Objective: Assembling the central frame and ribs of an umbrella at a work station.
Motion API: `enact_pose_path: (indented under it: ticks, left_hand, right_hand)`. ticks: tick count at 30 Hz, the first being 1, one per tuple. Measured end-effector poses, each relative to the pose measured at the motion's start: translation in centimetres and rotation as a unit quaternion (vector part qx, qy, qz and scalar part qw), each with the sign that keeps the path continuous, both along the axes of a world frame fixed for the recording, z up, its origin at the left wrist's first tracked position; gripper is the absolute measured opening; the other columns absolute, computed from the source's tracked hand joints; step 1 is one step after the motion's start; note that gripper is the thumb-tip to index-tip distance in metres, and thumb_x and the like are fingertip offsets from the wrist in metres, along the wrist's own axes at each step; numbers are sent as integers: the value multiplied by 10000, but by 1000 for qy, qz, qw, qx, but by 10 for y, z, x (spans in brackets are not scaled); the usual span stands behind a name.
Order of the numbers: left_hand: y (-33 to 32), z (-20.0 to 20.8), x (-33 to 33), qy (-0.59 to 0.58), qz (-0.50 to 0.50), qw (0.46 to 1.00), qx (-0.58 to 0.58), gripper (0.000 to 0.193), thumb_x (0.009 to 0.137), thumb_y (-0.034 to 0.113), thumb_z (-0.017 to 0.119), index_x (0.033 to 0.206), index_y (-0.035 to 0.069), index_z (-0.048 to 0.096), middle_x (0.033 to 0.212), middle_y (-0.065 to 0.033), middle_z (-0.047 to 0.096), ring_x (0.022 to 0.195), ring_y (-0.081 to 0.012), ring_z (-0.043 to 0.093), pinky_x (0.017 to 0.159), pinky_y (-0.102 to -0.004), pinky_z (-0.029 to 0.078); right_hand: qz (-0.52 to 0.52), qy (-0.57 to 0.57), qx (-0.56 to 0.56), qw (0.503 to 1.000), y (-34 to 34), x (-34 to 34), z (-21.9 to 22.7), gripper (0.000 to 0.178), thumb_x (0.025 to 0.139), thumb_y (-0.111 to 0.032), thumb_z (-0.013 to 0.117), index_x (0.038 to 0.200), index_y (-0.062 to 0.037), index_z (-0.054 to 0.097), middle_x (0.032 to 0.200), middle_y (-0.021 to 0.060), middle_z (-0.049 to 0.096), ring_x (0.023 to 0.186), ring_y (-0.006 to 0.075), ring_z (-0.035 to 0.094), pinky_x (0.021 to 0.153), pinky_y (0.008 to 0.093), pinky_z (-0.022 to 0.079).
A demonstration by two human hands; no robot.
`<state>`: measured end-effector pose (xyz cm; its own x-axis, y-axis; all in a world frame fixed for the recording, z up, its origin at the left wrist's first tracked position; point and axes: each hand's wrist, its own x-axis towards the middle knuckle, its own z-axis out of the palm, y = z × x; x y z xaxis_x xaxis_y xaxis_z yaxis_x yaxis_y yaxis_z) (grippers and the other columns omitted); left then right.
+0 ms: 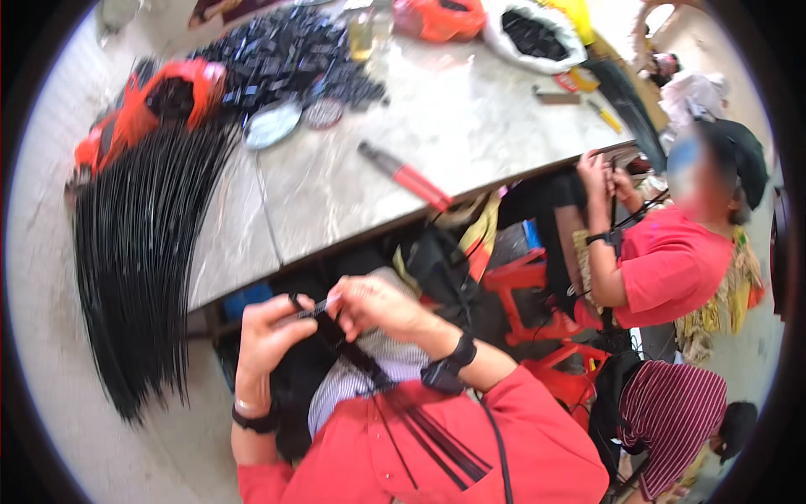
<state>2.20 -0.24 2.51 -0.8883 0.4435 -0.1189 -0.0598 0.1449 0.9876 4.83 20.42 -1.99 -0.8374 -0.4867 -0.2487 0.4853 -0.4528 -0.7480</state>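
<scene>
We think the black strips (358, 359) will be light and bendy, with a bit of spring, because they look long and thin. They may be a little slippery, since some of them shine. They do not look easy to break, but they could spread out and tangle, so we would pinch them near the top, where they sit close together, and let the long tails hang.

They look flat, dark and smooth. Up high they make one tight band, and lower down they fan out over the front of the red shirt (512, 437). They are not on the table (336, 193); they are just in front of its near edge, between the two hands and the shirt.

The left hand (273, 332) has its thumb and fingers pinched close around one end of a short dark piece (314, 311). The right hand (369, 307) has its fingers curled in, with the tips closed on the other end. The hands are a bit blurry, so we can't be sure if that piece is part of the strips or a loose bit.

A big bunch of long black strands (143, 244) hangs over the table's left edge. Cutters with red handles (407, 175) lie by the near edge, and small black pieces (285, 55) are heaped toward the far left corner.
</scene>
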Motion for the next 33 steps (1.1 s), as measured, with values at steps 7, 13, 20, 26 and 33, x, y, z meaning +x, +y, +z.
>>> enact_pose_path:
  ticks: [7, 13, 20, 26, 33]
  left_hand:
    - [2, -2, -5, -21, -10, 999, 34, 213, 710, -70, 700, 918, -54, 657, 807, 0, 611, 750, -65, 560, 676, -199, 456]
    - [-6, -1, -3, -35, 2, 999, 41, 233, 709, -84, 691, 938, -55, 656, 803, 5, 615, 743, -66, 568, 668, -191, 461]
    - [9, 10, -12, 53, -38, 997, -42, 135, 731, 24, 672, 699, -17, 547, 662, 28, 482, 639, -31, 406, 527, -217, 343]
    - [7, -8, -14, -34, -23, 998, 55, 231, 758, -38, 683, 987, -48, 652, 860, -19, 644, 809, -74, 593, 740, -208, 496]
    - [-3, -11, -11, -39, -27, 996, 79, 231, 758, -20, 699, 985, -46, 664, 855, -50, 669, 809, -97, 627, 737, -216, 515]
  right_hand:
    - [-30, 17, 36, 999, 2, 2, 10, 472, 908, -536, 473, 901, -75, 572, 810, -3, 546, 620, 66, 543, 556, 236, 511]
    - [-33, 18, 13, 999, -5, 3, 7, 476, 928, -498, 460, 952, -37, 578, 790, 14, 558, 645, 79, 560, 595, 258, 522]
    - [-20, -1, -22, 1000, 15, -3, 2, 322, 967, -321, 458, 1081, -51, 591, 917, 69, 612, 699, 113, 593, 642, 289, 547]
    - [18, 45, 75, 996, 8, 5, 5, 298, 845, -106, 654, 1101, 31, 584, 926, 34, 619, 760, 60, 561, 670, 212, 486]
    - [-44, 100, 95, 989, -13, 8, 4, 194, 802, -6, 640, 993, 29, 645, 832, -25, 599, 738, 22, 528, 629, 180, 439]
